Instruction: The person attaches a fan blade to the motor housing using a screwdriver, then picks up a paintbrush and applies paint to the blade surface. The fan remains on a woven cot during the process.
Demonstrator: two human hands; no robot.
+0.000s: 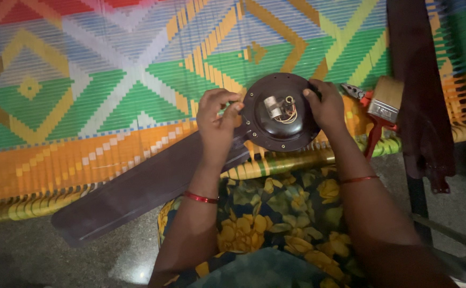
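A dark brown ceiling fan motor housing [281, 125] lies at the edge of a woven cot, its centre showing a metal shaft and copper wires. One long brown blade [137, 189] stays attached and points down-left past the cot's edge. My left hand [218, 120] pinches something small at the housing's left rim, where the blade joins it; what it pinches is too small to tell. My right hand [326, 106] grips the housing's right rim.
The cot's webbing [99, 90] is colourful, with a yellow-wrapped frame rail [291, 162]. A paintbrush [386, 101] and red-handled pliers [370, 128] lie right of the housing. Another dark blade [419, 90] rests at the right. Grey floor [46, 256] lies below.
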